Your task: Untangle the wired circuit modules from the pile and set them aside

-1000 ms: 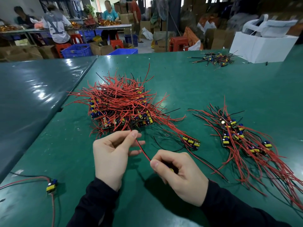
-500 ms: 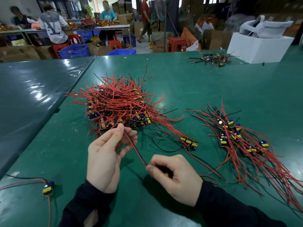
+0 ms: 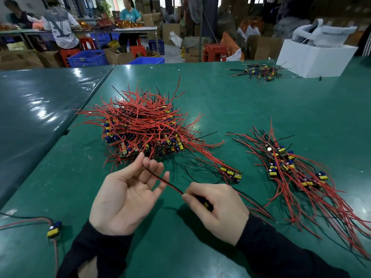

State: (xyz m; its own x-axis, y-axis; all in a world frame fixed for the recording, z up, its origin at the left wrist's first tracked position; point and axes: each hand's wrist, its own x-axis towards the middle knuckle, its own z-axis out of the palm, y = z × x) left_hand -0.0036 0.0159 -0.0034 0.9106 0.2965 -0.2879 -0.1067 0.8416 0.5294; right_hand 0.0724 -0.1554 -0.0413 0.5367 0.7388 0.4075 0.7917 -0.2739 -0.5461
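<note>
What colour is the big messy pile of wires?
Mostly red, with some black wires mixed in the pile; the head view shows it.

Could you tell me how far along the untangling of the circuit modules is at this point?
Done: a set-aside group of modules lies spread at right. In hand: the right hand grips one module, its wires crossing the open left hand. Left: the big tangled pile, clearly most of the job.

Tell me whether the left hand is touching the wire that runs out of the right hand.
Touching. The head view shows the wire from the right hand lying across the open left hand's fingers, with no gap visible.
</note>
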